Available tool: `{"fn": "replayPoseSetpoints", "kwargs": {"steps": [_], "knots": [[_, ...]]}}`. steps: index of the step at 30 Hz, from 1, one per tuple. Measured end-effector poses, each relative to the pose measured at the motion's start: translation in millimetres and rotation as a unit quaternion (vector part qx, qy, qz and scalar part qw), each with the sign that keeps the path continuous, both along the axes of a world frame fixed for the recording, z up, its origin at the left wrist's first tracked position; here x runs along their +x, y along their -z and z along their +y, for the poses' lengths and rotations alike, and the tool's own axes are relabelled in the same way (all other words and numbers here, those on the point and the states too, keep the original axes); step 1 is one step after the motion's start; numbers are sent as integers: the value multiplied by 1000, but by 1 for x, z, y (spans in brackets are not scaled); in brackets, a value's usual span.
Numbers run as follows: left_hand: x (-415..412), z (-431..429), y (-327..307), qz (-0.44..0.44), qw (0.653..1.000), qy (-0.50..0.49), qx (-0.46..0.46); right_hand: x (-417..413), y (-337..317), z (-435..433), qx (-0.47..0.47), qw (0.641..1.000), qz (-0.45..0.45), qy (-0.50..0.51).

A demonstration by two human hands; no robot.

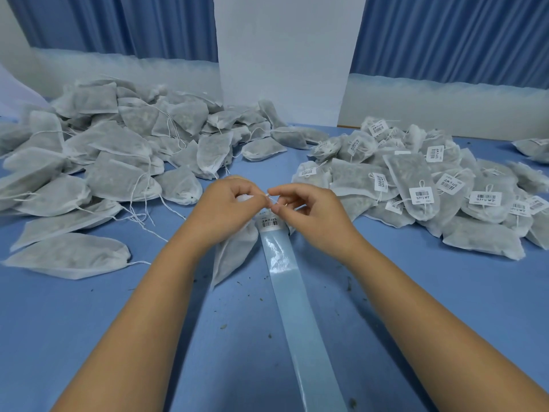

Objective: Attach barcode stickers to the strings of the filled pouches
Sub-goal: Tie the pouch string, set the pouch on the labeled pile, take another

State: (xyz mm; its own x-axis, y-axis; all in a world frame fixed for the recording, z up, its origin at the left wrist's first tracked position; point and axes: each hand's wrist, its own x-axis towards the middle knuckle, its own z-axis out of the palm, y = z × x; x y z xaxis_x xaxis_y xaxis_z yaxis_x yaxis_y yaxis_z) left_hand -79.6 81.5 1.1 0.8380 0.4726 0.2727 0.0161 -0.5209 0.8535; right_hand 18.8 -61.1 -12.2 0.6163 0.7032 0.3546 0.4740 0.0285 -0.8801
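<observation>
A filled white pouch (234,251) lies on the blue table under my hands, partly hidden by my left wrist. My left hand (225,208) and my right hand (309,211) meet above it, each pinching the pouch's thin white string (271,197) between thumb and forefinger. A long glossy sticker backing strip (294,295) runs from the pouch toward me, with one barcode sticker (269,223) on its far end just below my fingers.
A heap of unlabelled pouches (113,162) with loose strings covers the left of the blue table (89,322). A heap of pouches with barcode stickers (430,188) fills the right. A white panel (285,60) and blue curtains stand behind. Herb crumbs dot the table.
</observation>
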Motion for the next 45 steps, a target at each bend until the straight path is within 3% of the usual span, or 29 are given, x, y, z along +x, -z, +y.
{"fn": "replayPoseSetpoints", "kwargs": {"steps": [5, 12, 19, 26, 30, 45], "knots": [[-2, -1, -2, 19, 998, -12, 51, 0, 1, 0, -43, 997, -54, 23], [-3, -1, 1, 35, 998, -17, 41, -1, -1, 1, -64, 997, 33, -8], [-4, -1, -1, -20, 999, 43, -1, 1, -2, 2, -21, 994, 105, -18], [-3, -1, -4, 33, 989, 61, -132, 3, -3, -2, 63, 998, 32, -1], [-3, -3, -5, 36, 980, 64, -185, 1, 0, -1, 56, 998, -12, 18], [-1, 3, 0, 41, 986, 44, -154, 1, 1, -1, 53, 998, 15, 26]]}}
